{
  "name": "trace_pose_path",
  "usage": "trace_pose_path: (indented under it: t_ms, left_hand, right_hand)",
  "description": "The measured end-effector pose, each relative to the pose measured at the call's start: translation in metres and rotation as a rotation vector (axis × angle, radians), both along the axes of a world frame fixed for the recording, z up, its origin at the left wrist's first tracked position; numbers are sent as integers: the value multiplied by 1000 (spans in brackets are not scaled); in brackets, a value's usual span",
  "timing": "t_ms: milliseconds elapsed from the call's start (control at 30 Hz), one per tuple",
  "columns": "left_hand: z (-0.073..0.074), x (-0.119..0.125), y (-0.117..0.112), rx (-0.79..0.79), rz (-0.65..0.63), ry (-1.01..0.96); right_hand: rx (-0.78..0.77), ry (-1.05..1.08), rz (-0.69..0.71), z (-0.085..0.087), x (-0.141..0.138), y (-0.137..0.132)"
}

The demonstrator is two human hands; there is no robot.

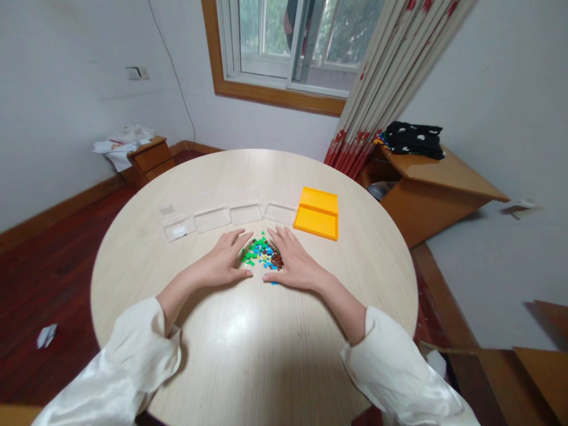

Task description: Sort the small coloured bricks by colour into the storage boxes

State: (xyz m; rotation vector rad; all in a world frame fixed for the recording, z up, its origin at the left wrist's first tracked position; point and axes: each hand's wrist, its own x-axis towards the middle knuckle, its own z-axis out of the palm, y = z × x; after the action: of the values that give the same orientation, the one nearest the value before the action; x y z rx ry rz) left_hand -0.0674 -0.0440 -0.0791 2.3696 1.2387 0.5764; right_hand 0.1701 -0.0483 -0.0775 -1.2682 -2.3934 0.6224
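Left hand and right hand flat on round pale wood-grain bench, flanking pile of small pieces – green, blue, brown – at bench centre. Fingers straight, close together, gripping nothing; inner edges touch pile. Behind pile: row of four clear boxes, orange tray at row's right end. White slip in leftmost box, too small to read. Room – white walls, dark red wooden floor, wood-framed window, patterned curtain.
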Motion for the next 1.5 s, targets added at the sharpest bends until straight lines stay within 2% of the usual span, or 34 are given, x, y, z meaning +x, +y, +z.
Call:
trace_pose_path:
  t_ms: [167, 300, 433, 700, 867, 1000, 1133, 1300, 1400, 1500]
  left_hand:
    - [-4, 2, 1, 47, 99, 152]
    - [-7, 17, 2, 85, 67, 177]
    - [-8, 28, 2, 44, 90, 181]
    - [-11, 34, 3, 69, 77, -55]
    - [-10, 37, 0, 98, 53, -193]
    - [-2, 35, -4, 25, 59, -262]
    - [9, 23, -6, -7, 46, -171]
    - [19, 8, -8, -128, 47, 18]
    - [17, 8, -9, -158, 88, 158]
    - [10, 16, -10, -89, 128, 214]
  right_hand:
    - [123, -154, -86, -4, -12, -3]
    - [186, -230, -103, -2, -25, -1]
    - [207, -287, -108, -1, -32, 3]
    - [224, -257, -94, -7, -32, 5]
    - [191, -139, -93, -3, -29, 5]
    - [216, 6, -75, 4, -20, 3]
    - [146, 14, -54, 19, -8, -5]
    - [63, -245, -197, 34, -6, -18]
    - [52, -417, -230, 30, -15, -22]
    - [106, -475, -215, 19, -26, -19]
